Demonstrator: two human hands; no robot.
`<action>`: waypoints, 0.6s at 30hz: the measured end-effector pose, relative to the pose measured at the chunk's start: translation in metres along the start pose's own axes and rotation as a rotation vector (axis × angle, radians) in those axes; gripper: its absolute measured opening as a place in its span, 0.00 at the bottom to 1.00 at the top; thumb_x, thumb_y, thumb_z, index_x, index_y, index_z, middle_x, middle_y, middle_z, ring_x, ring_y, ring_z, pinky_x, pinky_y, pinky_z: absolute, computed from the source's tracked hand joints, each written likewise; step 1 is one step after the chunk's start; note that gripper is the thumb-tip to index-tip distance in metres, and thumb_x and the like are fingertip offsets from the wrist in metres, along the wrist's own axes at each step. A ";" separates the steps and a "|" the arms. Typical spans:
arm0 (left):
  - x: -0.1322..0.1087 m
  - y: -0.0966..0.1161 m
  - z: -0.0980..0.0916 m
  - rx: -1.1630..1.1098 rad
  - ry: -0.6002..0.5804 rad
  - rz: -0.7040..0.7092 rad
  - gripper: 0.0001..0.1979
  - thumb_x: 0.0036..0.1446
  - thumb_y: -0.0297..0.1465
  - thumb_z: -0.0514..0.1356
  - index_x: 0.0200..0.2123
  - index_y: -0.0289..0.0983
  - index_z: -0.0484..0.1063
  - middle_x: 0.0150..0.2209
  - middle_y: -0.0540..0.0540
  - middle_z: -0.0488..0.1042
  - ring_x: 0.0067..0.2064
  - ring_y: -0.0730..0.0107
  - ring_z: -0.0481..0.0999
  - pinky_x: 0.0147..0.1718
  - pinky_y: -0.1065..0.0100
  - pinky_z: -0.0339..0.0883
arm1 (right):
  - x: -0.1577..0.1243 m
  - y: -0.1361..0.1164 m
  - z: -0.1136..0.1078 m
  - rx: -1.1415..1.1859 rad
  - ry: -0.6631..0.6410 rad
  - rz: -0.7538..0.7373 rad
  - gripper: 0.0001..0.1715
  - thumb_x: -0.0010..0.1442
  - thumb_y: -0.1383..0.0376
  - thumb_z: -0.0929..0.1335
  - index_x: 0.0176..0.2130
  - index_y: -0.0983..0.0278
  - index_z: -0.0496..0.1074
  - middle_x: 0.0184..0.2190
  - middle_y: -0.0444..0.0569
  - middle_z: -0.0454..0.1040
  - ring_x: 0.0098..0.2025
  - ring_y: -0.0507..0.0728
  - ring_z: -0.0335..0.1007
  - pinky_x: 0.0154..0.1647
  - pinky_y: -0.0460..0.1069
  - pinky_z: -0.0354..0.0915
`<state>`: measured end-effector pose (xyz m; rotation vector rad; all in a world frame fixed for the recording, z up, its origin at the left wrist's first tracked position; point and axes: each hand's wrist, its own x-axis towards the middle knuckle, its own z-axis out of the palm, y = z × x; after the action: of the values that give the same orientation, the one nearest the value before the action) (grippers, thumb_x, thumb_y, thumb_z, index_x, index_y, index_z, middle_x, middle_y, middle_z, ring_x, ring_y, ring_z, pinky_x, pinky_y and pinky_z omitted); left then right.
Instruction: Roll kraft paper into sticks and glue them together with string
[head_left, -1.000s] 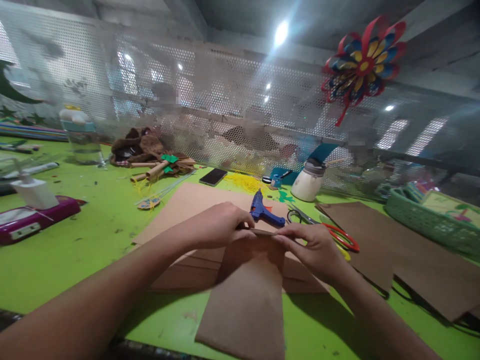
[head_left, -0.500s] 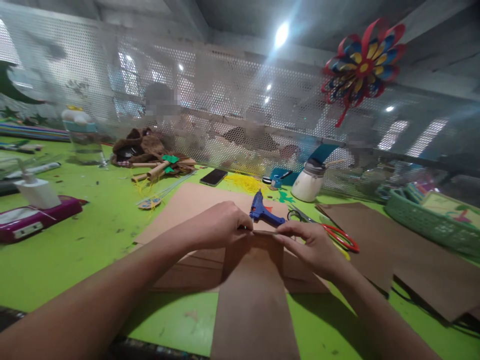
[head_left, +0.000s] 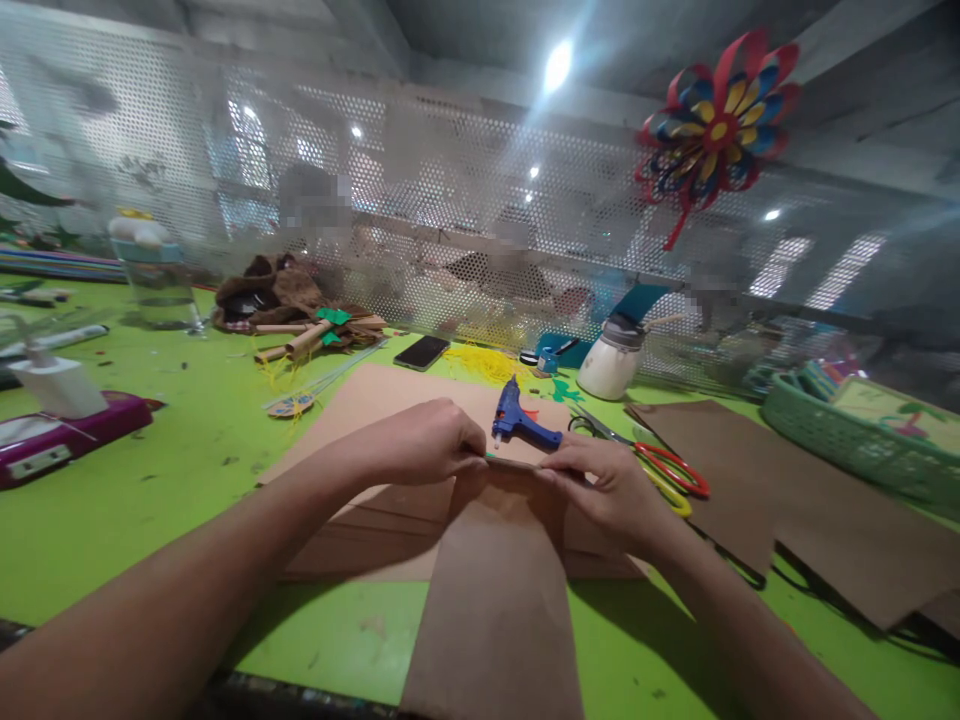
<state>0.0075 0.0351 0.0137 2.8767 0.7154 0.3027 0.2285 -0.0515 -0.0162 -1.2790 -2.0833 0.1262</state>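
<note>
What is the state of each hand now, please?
Left hand: closed, pinching the far edge of the brown strip.
Right hand: closed, pinching the same edge.

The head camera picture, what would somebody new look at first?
Probably the big red, blue and yellow flower at the upper right. Next, the bright green table, where the left hand and right hand pinch a brown sheet's far edge. A blue glue gun lies just beyond.
</note>
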 end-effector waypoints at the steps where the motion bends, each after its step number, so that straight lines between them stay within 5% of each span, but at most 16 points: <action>1: 0.000 -0.001 -0.001 0.001 -0.004 -0.005 0.10 0.52 0.25 0.56 0.31 0.38 0.78 0.25 0.49 0.77 0.23 0.75 0.68 0.24 0.73 0.52 | 0.000 0.001 0.000 0.005 -0.009 0.011 0.10 0.58 0.67 0.67 0.30 0.66 0.78 0.24 0.48 0.72 0.27 0.53 0.67 0.27 0.47 0.59; 8: 0.000 -0.001 -0.004 0.001 -0.036 -0.047 0.10 0.49 0.23 0.56 0.27 0.37 0.77 0.20 0.50 0.73 0.21 0.76 0.65 0.22 0.74 0.52 | 0.000 0.004 -0.001 0.035 -0.053 0.031 0.09 0.57 0.68 0.67 0.33 0.64 0.79 0.25 0.47 0.74 0.28 0.53 0.68 0.28 0.47 0.61; 14: -0.002 0.001 -0.005 -0.383 -0.259 -0.087 0.12 0.56 0.25 0.52 0.29 0.34 0.75 0.23 0.48 0.75 0.21 0.76 0.70 0.23 0.75 0.61 | 0.001 -0.001 -0.004 0.051 -0.065 0.072 0.09 0.57 0.67 0.67 0.30 0.65 0.78 0.24 0.47 0.73 0.27 0.53 0.66 0.28 0.47 0.60; 18: -0.003 0.001 -0.007 -0.482 -0.303 -0.077 0.11 0.56 0.26 0.52 0.29 0.33 0.74 0.24 0.47 0.76 0.21 0.77 0.70 0.23 0.75 0.63 | 0.000 -0.003 -0.007 0.070 -0.089 0.088 0.09 0.57 0.67 0.67 0.30 0.65 0.77 0.25 0.46 0.73 0.28 0.53 0.67 0.30 0.47 0.60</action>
<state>0.0040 0.0336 0.0199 2.3613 0.5968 0.0187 0.2303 -0.0543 -0.0100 -1.3453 -2.0785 0.2975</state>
